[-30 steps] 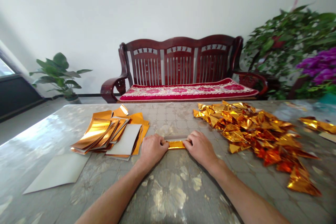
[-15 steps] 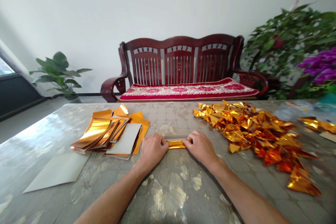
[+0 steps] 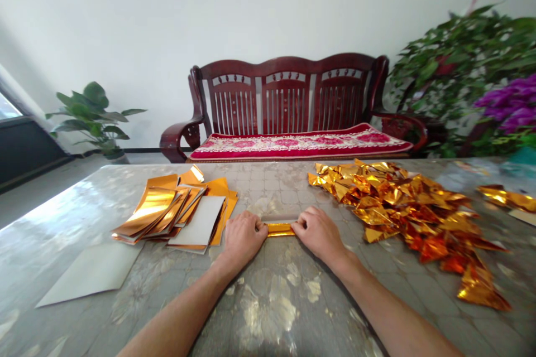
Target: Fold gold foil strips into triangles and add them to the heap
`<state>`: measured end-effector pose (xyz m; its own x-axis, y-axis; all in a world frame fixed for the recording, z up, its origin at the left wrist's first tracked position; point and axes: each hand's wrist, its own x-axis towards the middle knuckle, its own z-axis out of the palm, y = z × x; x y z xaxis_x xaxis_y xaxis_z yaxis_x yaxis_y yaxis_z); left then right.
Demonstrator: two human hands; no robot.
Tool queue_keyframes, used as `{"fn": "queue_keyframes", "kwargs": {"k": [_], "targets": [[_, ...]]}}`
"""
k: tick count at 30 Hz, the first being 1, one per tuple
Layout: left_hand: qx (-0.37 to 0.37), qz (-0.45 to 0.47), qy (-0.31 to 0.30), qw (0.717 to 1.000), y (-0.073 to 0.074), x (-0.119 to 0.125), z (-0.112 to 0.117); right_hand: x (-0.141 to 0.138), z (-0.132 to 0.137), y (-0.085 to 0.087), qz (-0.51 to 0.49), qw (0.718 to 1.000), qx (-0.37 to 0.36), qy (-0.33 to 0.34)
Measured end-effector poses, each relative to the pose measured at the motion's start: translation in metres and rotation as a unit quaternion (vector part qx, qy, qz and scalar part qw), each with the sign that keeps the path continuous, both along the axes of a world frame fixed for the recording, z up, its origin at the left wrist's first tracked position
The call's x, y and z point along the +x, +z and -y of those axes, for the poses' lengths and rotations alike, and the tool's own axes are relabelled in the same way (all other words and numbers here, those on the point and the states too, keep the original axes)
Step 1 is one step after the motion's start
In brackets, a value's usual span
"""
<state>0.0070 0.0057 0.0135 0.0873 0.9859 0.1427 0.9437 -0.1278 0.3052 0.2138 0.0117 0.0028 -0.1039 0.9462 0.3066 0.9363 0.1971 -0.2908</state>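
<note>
Between my two hands a narrow folded strip of gold foil paper (image 3: 280, 229) lies stretched just at the table surface. My left hand (image 3: 245, 234) is closed on its left end, thumb pressed against the curled fingers. At the opposite end my right hand (image 3: 318, 232) pinches the strip in the same way. The ends of the strip are hidden inside my fingers. Left of my left hand lies a loose stack of gold foil paper sheets (image 3: 157, 201), some with their pale backs up. A heap of folded gold foil pieces (image 3: 402, 198) spreads out beyond my right hand.
A single pale sheet (image 3: 92, 273) lies at the left of the patterned table (image 3: 268, 312). More gold foil (image 3: 506, 198) and clear plastic (image 3: 464, 173) lie at the far right. Behind the table stand a wooden bench (image 3: 285, 95), a potted plant (image 3: 96, 117) and leafy greenery with purple flowers (image 3: 511, 103).
Almost nothing differs. Both hands keep their grip on the gold strip in the same place, and the view has shifted very slightly.
</note>
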Motion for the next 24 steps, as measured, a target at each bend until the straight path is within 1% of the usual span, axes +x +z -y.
{"fn": "queue_keyframes", "kwargs": {"k": [9, 14, 18, 20, 22, 24], "targets": [[-0.016, -0.019, 0.011, 1.0, 0.0039, 0.0021, 0.0015, -0.0016, 0.0012, 0.0021, 0.012, 1.0, -0.006, -0.007], [-0.016, -0.015, 0.006, 1.0, 0.003, 0.0017, 0.0023, -0.0019, 0.002, 0.0031, 0.016, 1.0, -0.006, -0.006], [0.004, -0.006, 0.01, 1.0, 0.0004, -0.0004, 0.0046, -0.0009, 0.0021, 0.0025, 0.013, 1.0, -0.005, -0.006], [0.031, -0.016, 0.012, 0.999, -0.001, -0.0007, 0.0068, -0.0002, 0.0021, 0.0013, 0.013, 1.0, -0.001, -0.005], [0.072, -0.041, -0.014, 0.996, -0.0025, -0.0001, 0.0089, 0.0005, 0.0021, -0.0003, 0.015, 1.0, 0.007, -0.008], [0.102, -0.069, -0.081, 0.989, -0.0042, 0.0008, 0.01, 0.0008, 0.0023, -0.0016, 0.019, 1.0, 0.016, -0.013]]}}
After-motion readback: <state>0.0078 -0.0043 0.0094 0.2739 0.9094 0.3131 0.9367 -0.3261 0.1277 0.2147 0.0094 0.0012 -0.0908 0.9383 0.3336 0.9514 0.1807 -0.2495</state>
